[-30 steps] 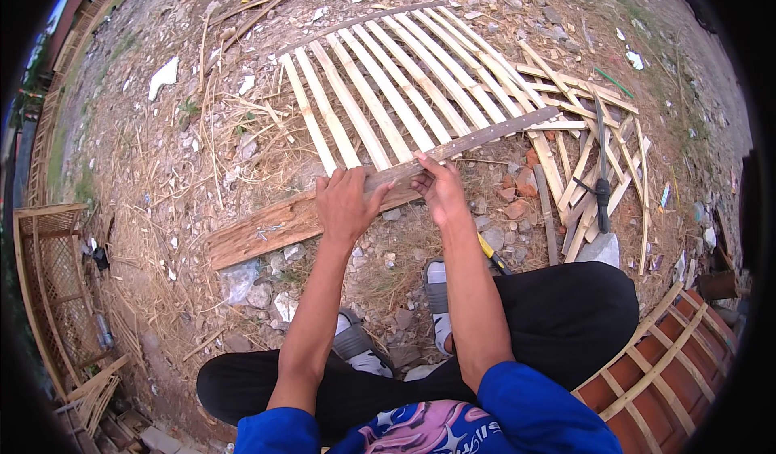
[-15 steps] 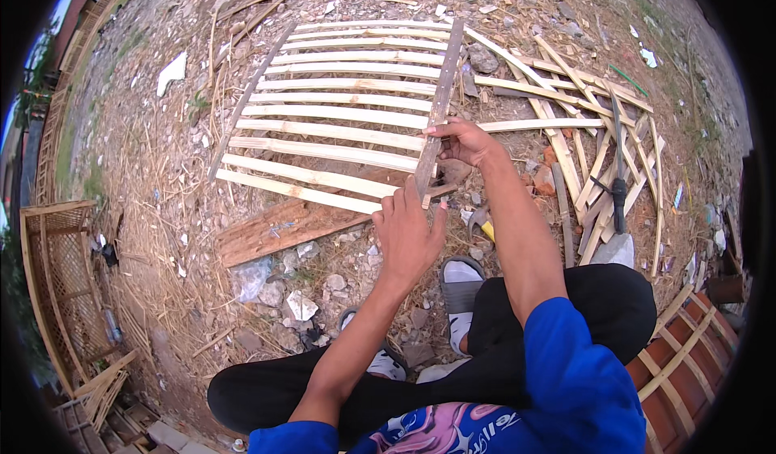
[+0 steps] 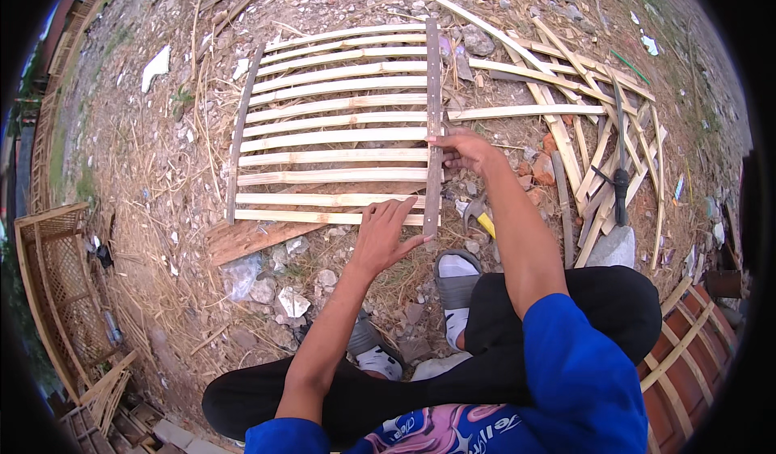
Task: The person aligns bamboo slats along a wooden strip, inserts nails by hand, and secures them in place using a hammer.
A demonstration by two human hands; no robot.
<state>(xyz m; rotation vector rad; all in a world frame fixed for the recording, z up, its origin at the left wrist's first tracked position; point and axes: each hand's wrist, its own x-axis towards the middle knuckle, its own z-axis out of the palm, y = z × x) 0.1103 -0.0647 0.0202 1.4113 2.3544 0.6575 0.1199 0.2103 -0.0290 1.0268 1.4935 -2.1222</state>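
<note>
While the right hand [image 3: 467, 149] pinches the right-side dark rail [image 3: 433, 74] of two, the left hand [image 3: 381, 232] touches the near end, grip unclear, of the roughly twelve-slat frame [image 3: 331, 138], partly over one brown board [image 3: 236, 244].

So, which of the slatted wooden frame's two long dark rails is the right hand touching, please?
The right-side dark wooden rail, where the right hand has its thumb; the left-side rail is untouched.
</note>
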